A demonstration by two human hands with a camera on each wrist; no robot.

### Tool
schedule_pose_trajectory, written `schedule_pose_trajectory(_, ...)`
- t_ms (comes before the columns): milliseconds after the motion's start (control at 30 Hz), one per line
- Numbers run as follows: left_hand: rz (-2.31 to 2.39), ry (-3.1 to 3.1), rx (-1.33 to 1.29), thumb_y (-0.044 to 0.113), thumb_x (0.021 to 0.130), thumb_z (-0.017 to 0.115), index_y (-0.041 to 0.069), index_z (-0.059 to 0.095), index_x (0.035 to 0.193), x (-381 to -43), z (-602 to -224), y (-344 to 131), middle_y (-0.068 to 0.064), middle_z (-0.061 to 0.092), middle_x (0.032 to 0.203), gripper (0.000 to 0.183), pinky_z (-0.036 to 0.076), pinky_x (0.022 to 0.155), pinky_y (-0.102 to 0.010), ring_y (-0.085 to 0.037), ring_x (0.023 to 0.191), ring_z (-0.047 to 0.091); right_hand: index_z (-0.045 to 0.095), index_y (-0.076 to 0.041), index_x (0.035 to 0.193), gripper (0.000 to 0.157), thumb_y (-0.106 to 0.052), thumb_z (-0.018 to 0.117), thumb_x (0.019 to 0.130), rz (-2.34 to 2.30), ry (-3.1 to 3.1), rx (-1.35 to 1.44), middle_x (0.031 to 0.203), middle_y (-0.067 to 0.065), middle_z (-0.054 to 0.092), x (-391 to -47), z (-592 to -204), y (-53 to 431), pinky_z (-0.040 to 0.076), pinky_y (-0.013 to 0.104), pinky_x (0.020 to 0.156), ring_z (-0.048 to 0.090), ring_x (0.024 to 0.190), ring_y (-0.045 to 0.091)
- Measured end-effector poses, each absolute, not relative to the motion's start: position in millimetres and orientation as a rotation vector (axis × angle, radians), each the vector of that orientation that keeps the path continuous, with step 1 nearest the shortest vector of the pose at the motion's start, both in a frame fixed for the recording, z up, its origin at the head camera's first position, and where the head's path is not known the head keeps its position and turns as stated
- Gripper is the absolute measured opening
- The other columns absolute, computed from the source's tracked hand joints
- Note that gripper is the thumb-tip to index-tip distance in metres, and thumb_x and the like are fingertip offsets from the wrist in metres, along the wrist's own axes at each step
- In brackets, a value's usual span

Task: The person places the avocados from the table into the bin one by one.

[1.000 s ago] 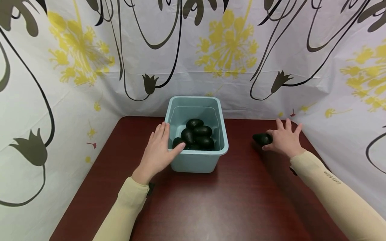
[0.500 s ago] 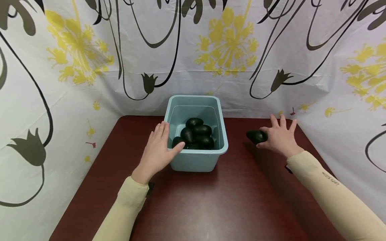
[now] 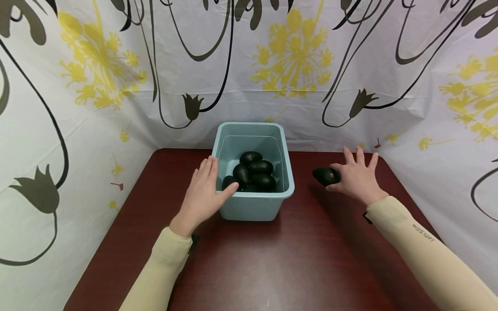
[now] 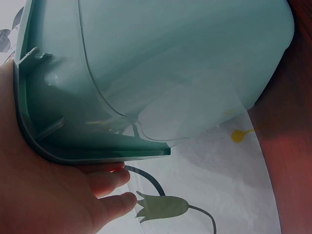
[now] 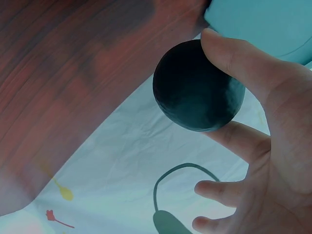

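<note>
A dark green avocado [image 3: 326, 176] is pinched between the thumb and index finger of my right hand [image 3: 357, 179], whose other fingers are spread. In the right wrist view the avocado [image 5: 195, 87] shows its round end, above the table. My left hand [image 3: 204, 194] rests with straight fingers on the near left rim of a light blue plastic bin [image 3: 253, 208]. Inside the bin lie several dark avocados [image 3: 261, 167] in a loose heap. From the left wrist view, the fingers sit along the outside of the bin's rim [image 4: 97, 158], and the avocados are hidden.
A dark red-brown wooden table [image 3: 249, 259] carries the bin near its far edge. Behind and at both sides hangs a white cloth [image 3: 249, 86] printed with yellow flowers and grey-green stems, right up against the table edges.
My right hand has moved left with the avocado, closer to the bin and lifted a little. My left hand has stayed on the bin's rim.
</note>
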State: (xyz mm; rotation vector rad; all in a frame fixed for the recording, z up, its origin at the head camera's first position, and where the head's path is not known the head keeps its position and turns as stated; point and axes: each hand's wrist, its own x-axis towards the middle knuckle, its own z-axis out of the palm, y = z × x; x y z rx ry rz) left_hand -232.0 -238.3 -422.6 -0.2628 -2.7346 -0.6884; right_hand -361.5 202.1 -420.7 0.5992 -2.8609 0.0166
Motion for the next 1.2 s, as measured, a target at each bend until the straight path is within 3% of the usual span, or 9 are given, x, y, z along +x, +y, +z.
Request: schedule_pose_trajectory(1200,-0.703,-2.74,-0.257,0.082,0.09,0.037,0.004,0.017,0.161,-235,-425,-240,-0.012,0.01,0.167,0.106,0.011,0.121,-0.051,-0.027,0.154,0.006,0.069,-0.016,0.13,0.074,-0.058,0.085,0.07,0.075,-2.767,0.601,0.158,0.028,0.022,-340,-380,162,-0.011,0.082,0.1,0.003,0.146,0.054)
